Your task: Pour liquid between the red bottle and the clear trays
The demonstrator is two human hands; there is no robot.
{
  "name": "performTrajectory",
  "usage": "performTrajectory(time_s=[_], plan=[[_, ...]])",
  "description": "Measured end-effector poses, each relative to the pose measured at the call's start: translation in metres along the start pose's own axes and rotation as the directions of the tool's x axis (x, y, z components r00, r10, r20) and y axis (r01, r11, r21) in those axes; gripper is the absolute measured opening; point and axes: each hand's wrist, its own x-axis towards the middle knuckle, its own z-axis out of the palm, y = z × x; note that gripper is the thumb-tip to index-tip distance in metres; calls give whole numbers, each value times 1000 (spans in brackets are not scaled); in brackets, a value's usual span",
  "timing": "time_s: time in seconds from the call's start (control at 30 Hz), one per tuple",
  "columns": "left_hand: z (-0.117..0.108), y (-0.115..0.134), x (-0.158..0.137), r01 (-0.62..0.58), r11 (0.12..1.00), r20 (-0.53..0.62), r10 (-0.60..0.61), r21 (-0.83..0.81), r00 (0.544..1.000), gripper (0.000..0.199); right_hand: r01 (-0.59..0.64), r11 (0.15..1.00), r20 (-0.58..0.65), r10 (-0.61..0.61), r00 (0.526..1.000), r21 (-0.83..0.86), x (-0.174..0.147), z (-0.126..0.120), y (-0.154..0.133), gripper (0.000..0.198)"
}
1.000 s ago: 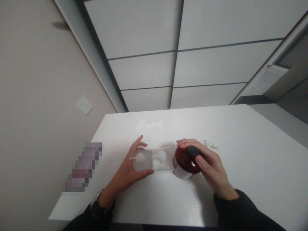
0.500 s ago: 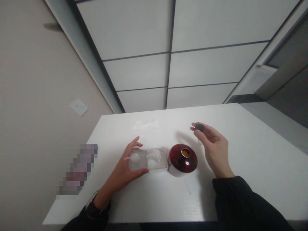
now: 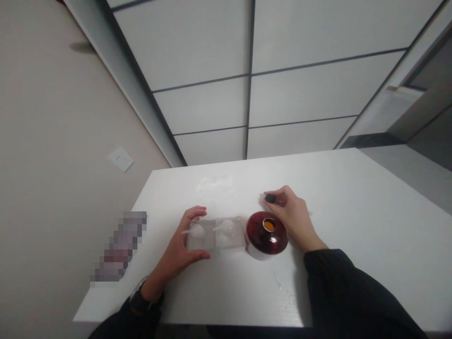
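My left hand (image 3: pixel 181 240) is curved around the left end of a clear two-part box (image 3: pixel 216 235), thumb and fingers spread on either side of it. Whether it touches the box I cannot tell. Two pale, round, spoon-like pieces with short handles, a left one (image 3: pixel 197 231) and a right one (image 3: pixel 226 228), show at the box. Beside it stands a pot with a glossy dark red top (image 3: pixel 266 240) and a ringed opening with orange inside. Behind the pot, my right hand (image 3: pixel 291 212) pinches a small dark round cap-like piece (image 3: pixel 270 198); whatever is under it is mostly hidden.
Everything stands on a white table (image 3: pixel 229 292). A blurred-out flat item (image 3: pixel 120 247) lies at its left edge. White panelled doors (image 3: pixel 201 103) rise behind, and a wall with a socket (image 3: pixel 122 159) is on the left.
My right hand has come left and slightly down with the dark cap-like piece, nearer the pot. My left hand has drawn back slightly left, still around the box's end.
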Motion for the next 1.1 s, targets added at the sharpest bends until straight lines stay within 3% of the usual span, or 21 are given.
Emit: performTrajectory(time_s=[0.17, 0.27, 0.37, 0.5, 0.7, 0.87, 1.1], plan=[[-14, -15, 1, 27, 977, -18, -32, -213, 999, 132, -2, 999, 2, 2, 1000, -40, -2, 1, 6, 33], [-26, -14, 10, 103, 963, -163, -146, -247, 976, 112, 49, 998, 40, -48, 998, -35, -1, 2, 12, 35], [-37, -13, 28, 219, 973, -259, -231, -77, 938, 79, 88, 995, 79, -85, 993, -41, 0, 2, 17, 34], [-48, -25, 66, 173, 935, -221, -107, 308, 969, 51, 189, 974, 98, -178, 979, -122, 0, 2, 21, 35], [-52, -58, 129, 237, 850, -369, -54, 470, 928, 35, 311, 876, 185, -259, 948, -370, -4, 2, 14, 28], [-41, -71, 146, 286, 773, -413, -34, 566, 910, 27, 361, 731, 246, -266, 932, -579, -4, 5, 12, 27], [-37, -76, 150, 330, 744, -437, -57, 580, 898, 13, 352, 776, 273, -238, 932, -523, -1, 6, 21, 31]])
